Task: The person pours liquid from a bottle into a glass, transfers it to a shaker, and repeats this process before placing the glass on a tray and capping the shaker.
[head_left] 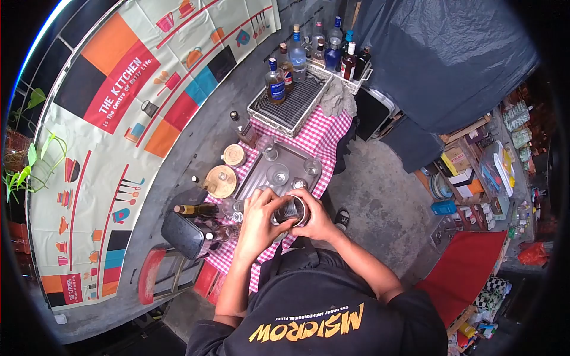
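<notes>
glossy metal cup (291, 210), matt metal tray (285, 163), checked cloth (323, 133), wooden coasters (222, 181).

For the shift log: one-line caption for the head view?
Both hands, left and right, grip a metal cup beside a tray of glasses.

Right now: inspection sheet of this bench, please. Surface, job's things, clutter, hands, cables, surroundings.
Surface: red-checked cloth over the table, metal tray on it.
Job's things: metal cup held above the tray's near end.
Clutter: glasses on the tray; wooden lids; wire rack; bottles at the far end; a lying bottle.
Hands: left hand and right hand both wrap the cup.
Cables: nothing seen.
Surroundings: kitchen-print banner; dark tarp; cluttered shelves; red chair.
</notes>
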